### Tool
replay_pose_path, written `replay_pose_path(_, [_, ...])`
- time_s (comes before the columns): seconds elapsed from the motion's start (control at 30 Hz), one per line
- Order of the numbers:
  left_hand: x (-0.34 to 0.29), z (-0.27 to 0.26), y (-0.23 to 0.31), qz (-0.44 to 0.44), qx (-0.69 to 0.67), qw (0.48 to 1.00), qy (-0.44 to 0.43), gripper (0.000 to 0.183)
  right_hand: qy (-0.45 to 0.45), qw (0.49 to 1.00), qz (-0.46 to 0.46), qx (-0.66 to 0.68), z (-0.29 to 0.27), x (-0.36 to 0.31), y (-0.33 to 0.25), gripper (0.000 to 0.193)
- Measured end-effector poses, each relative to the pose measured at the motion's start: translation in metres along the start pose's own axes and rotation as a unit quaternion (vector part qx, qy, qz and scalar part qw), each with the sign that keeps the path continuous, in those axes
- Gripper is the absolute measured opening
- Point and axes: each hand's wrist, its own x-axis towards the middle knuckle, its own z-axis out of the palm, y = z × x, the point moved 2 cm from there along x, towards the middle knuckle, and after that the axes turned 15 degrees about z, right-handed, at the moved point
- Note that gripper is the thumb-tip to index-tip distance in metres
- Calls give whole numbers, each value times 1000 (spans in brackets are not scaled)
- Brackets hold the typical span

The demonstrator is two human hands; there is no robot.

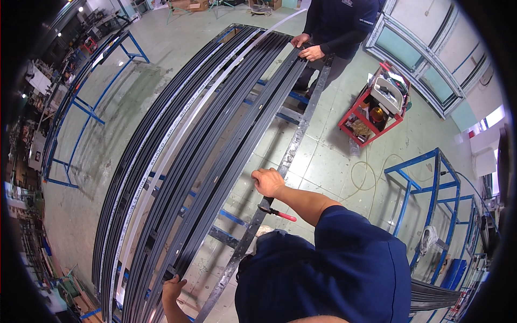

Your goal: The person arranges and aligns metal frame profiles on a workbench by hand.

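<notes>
Long dark grey metal profiles lie side by side along a work frame, running from near left to far right. At the near end, my left hand is closed on the end of a dark grey profile, its thumb and fingers at the tip. My right hand is loosely curled, just right of the outermost profile's edge and above the gap before the side rail. Nothing shows in its fingers. Across the frame, a co-worker's two hands touch the far ends of the same profiles.
A scuffed metal rail borders the frame on the right, with a red-handled clamp on it. White strips lie along the left profiles. Beyond stand a red tool cart, a blue metal stand and another rack.
</notes>
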Motion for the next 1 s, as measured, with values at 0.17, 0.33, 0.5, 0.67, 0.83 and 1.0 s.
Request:
replay_pose_path(0.17, [-3,-2,0,2,40,999,-9,76,-7,1000,-1,2,-2,0,-4,18])
replay_pose_path(0.33, [1,5,-16,25,27,999,-7,76,-7,1000,-6,-4,-1,0,-5,19])
replay_pose_path(0.5, [-2,-1,5,21,38,999,-12,75,-5,1000,-1,-2,0,0,-1,19])
replay_pose_path(0.67, [-5,-2,7,6,58,998,-17,73,-6,1000,-3,2,0,0,-3,18])
replay_pose_path(0.83, [-2,0,1,3,21,1000,11,70,-2,1000,-4,0,0,1,-3,17])
replay_pose_path(1.0, [-1,0,-5,-5,14,1000,-8,70,-8,1000,-2,-1,0,1,-4,17])
